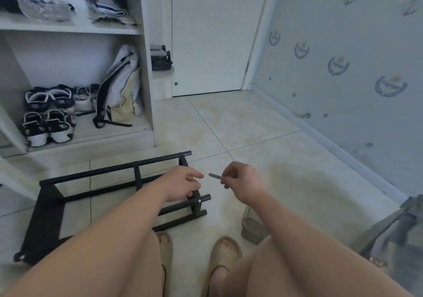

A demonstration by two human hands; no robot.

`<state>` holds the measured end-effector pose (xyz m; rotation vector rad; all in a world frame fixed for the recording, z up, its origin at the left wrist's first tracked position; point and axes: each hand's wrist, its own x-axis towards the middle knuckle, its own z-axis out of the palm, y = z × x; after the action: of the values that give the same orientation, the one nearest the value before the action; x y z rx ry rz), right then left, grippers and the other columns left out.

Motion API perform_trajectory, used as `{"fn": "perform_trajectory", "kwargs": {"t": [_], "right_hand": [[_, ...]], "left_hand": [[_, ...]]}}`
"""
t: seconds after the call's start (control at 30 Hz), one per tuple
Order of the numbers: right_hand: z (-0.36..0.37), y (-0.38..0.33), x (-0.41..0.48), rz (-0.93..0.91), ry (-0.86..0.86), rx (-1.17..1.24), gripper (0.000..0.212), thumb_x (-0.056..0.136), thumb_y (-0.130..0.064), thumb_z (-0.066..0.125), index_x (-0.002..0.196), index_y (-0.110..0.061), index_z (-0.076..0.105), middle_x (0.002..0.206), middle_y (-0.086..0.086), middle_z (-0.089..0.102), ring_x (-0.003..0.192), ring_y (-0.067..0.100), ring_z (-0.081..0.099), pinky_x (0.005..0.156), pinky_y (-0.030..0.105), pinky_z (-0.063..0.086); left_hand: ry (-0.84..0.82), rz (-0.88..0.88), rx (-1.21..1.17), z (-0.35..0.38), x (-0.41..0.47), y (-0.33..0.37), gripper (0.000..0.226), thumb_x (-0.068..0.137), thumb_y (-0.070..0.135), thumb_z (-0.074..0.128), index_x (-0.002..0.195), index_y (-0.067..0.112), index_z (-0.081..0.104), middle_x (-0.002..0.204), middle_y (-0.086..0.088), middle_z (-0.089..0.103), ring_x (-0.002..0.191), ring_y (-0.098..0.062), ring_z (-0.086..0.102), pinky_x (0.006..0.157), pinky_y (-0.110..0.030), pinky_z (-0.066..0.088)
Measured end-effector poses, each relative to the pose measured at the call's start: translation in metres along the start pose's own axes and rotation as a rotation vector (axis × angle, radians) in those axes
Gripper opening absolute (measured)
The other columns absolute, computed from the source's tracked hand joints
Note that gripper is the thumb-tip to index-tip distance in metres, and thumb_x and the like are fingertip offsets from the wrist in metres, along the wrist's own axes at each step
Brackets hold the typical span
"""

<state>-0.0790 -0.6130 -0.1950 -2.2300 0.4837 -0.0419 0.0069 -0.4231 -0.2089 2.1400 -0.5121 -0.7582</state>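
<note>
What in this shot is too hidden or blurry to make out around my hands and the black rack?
1. Head view: what the grey tool is; the right hand pinches it and its fingers cover the far end.
2. Head view: whether the left hand grips the black rack; the hand itself hides the contact.
3. Head view: the grey object at the right, blurred and cut off by the frame edge.

Before us the pale tiled floor (240, 125) carries a black metal rack (45, 216), tipped on its side near the white cupboard (146, 68). Our sandals (225, 251) stand on the tiles, with a greenish container (250, 230) just beside the right one.
</note>
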Motion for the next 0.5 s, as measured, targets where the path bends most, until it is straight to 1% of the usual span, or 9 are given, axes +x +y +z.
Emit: {"fn": "perform_trajectory", "kwargs": {"t": [0.07,0.1,0.17,0.23,0.27,0.3,0.37,0.43,0.5], "right_hand": [[0.007,-0.007,-0.004,0.012,-0.064,0.027,0.015,0.086,-0.004,0.068,0.079,-0.017,0.065,0.069,-0.001,0.069,0.053,-0.002,0.06,0.05,0.013,0.042],[0.011,-0.009,-0.005,0.015,-0.088,0.03,0.014,0.085,-0.005,0.069,0.079,-0.017,0.065,0.069,-0.001,0.07,0.056,0.001,0.062,0.055,0.017,0.047],[0.017,-0.013,-0.007,0.011,-0.11,0.039,0.014,0.085,-0.005,0.07,0.079,-0.017,0.065,0.07,0.0,0.071,0.063,0.008,0.065,0.062,0.026,0.05],[0.023,-0.017,-0.008,0.001,-0.112,0.056,0.013,0.087,-0.008,0.07,0.081,-0.017,0.063,0.073,0.0,0.073,0.063,0.009,0.066,0.061,0.028,0.05],[0.026,-0.019,-0.008,-0.001,-0.116,0.056,0.012,0.087,-0.009,0.07,0.082,-0.017,0.062,0.077,0.002,0.074,0.064,0.01,0.067,0.061,0.029,0.05],[0.029,-0.02,-0.008,-0.003,-0.119,0.046,0.011,0.087,-0.011,0.07,0.082,-0.017,0.062,0.081,0.004,0.075,0.067,0.013,0.068,0.062,0.029,0.05],[0.035,-0.021,-0.007,-0.008,-0.104,-0.009,0.01,0.088,-0.016,0.069,0.083,-0.019,0.061,0.087,0.007,0.075,0.076,0.022,0.068,0.061,0.028,0.048],[0.041,-0.02,-0.004,0.0,-0.082,-0.059,0.009,0.09,-0.018,0.067,0.083,-0.02,0.061,0.088,0.008,0.074,0.077,0.025,0.066,0.057,0.026,0.045],[0.048,-0.02,0.0,0.016,-0.096,-0.061,0.009,0.091,-0.017,0.065,0.083,-0.02,0.061,0.087,0.009,0.074,0.074,0.024,0.064,0.055,0.026,0.045]], "left_hand": [[-0.009,0.02,-0.005,-0.001,-0.007,0.0,0.021,0.095,0.023,0.064,0.113,0.033,0.062,0.104,0.01,0.069,0.073,-0.007,0.068,0.059,-0.016,0.045],[-0.018,0.03,0.009,-0.001,-0.009,0.0,0.015,0.094,0.023,0.064,0.108,0.031,0.064,0.1,0.011,0.072,0.071,-0.006,0.068,0.058,-0.015,0.045],[-0.004,0.059,0.028,-0.001,-0.012,-0.002,0.007,0.095,0.022,0.063,0.094,0.028,0.067,0.084,0.011,0.075,0.066,-0.006,0.066,0.062,-0.021,0.049],[0.057,0.082,0.039,-0.003,-0.014,-0.003,0.016,0.097,0.022,0.061,0.083,0.027,0.067,0.07,0.012,0.072,0.06,-0.006,0.061,0.066,-0.024,0.052],[0.091,0.086,0.061,-0.004,-0.014,-0.004,0.019,0.097,0.023,0.062,0.079,0.027,0.067,0.068,0.012,0.07,0.057,-0.005,0.059,0.066,-0.024,0.051],[0.117,0.09,0.089,-0.005,-0.014,-0.005,0.019,0.096,0.024,0.062,0.077,0.026,0.068,0.068,0.011,0.07,0.057,-0.005,0.057,0.065,-0.025,0.05],[0.144,0.095,0.145,-0.008,-0.011,-0.007,0.018,0.094,0.024,0.062,0.078,0.023,0.07,0.074,0.008,0.07,0.061,-0.008,0.057,0.066,-0.029,0.049],[0.144,0.108,0.223,-0.01,-0.007,-0.007,0.016,0.094,0.021,0.061,0.084,0.023,0.072,0.08,0.008,0.069,0.071,-0.009,0.059,0.066,-0.026,0.046],[0.123,0.129,0.317,-0.01,-0.001,-0.007,0.017,0.095,0.017,0.06,0.095,0.025,0.075,0.091,0.009,0.07,0.086,-0.01,0.061,0.074,-0.025,0.046]]}}
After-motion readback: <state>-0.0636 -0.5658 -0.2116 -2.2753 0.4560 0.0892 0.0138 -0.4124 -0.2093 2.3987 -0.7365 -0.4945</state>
